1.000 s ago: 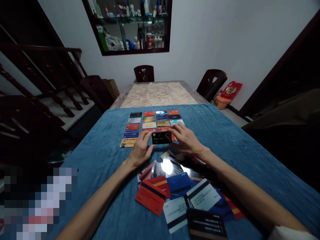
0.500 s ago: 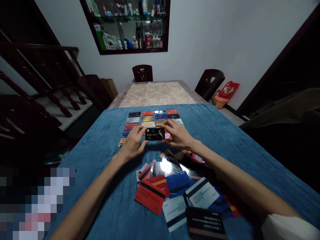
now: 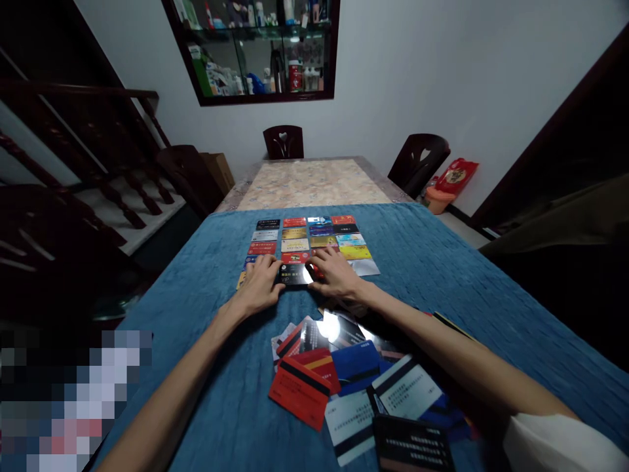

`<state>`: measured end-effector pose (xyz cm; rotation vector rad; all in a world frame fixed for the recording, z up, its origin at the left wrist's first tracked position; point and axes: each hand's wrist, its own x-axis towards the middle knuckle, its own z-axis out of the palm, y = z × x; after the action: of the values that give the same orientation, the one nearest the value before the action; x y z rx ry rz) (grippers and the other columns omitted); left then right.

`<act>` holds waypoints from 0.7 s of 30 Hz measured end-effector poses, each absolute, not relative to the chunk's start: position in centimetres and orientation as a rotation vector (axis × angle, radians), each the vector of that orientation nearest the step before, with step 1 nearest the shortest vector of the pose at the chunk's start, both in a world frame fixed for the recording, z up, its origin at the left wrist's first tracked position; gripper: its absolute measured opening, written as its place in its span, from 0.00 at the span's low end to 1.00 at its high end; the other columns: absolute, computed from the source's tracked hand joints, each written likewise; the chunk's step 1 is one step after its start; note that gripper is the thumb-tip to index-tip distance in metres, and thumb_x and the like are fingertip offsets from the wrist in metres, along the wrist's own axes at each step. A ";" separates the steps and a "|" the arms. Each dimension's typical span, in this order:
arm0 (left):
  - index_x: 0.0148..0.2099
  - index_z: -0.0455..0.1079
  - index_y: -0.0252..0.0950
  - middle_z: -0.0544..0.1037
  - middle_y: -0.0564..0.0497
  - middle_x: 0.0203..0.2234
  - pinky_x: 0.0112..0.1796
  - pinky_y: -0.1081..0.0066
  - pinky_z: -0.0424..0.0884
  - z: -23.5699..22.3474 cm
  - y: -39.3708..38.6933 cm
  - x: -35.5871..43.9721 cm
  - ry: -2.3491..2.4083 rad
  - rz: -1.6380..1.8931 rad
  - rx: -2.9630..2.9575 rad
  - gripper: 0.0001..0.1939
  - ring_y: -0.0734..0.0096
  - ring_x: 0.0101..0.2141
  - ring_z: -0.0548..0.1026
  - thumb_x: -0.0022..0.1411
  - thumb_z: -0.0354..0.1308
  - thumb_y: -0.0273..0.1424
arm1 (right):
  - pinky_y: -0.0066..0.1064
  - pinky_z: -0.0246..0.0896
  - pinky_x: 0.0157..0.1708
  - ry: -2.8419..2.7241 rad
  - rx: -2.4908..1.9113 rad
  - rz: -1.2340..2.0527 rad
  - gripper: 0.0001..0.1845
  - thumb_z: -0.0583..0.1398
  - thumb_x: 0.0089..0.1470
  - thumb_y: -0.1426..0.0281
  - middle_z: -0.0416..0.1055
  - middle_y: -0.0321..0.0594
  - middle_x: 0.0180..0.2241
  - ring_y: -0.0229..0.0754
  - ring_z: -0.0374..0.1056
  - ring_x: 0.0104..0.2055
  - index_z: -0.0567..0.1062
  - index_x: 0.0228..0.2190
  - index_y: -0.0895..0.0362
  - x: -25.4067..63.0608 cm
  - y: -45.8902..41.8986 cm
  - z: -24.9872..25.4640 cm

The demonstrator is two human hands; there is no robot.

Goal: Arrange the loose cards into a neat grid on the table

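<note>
A black VIP card (image 3: 293,276) lies low at the near edge of a grid of cards, tilted little and catching a glare on its right end. My left hand (image 3: 256,283) grips its left end between thumb and fingers. At the right end, my right hand (image 3: 337,274) pinches it the same way. Beyond my hands, neat rows of cards include a red card (image 3: 262,248), a gold card (image 3: 294,233) and a yellow card (image 3: 354,252). My fingers hide some of the nearer cards.
Closer to me is a loose, overlapping heap with a red card (image 3: 299,392), a blue card (image 3: 356,367) and a black card (image 3: 413,446). My right forearm covers part of it. A blue cloth (image 3: 196,367) lies under everything; chairs (image 3: 284,142) stand around the table.
Both hands have lowered the black VIP card from above the cloth to the front of the card grid. It now lies flatter. The view has shifted slightly.
</note>
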<state>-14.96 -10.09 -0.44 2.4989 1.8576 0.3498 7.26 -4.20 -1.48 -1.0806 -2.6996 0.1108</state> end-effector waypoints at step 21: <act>0.52 0.69 0.34 0.69 0.40 0.51 0.51 0.50 0.59 -1.7 -9.5 -15.1 1.929 0.186 2.450 0.17 0.50 0.53 0.65 0.60 0.59 0.29 | 0.43 0.59 0.47 -2.839 -1.179 0.158 0.24 0.63 0.57 0.59 0.70 0.49 0.52 0.56 0.59 0.54 0.73 0.52 0.57 6.3 -4.2 -0.9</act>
<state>-15.08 -9.51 -1.73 2.4499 1.9292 0.1861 6.25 -4.19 -0.88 -1.1794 -2.8385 0.1584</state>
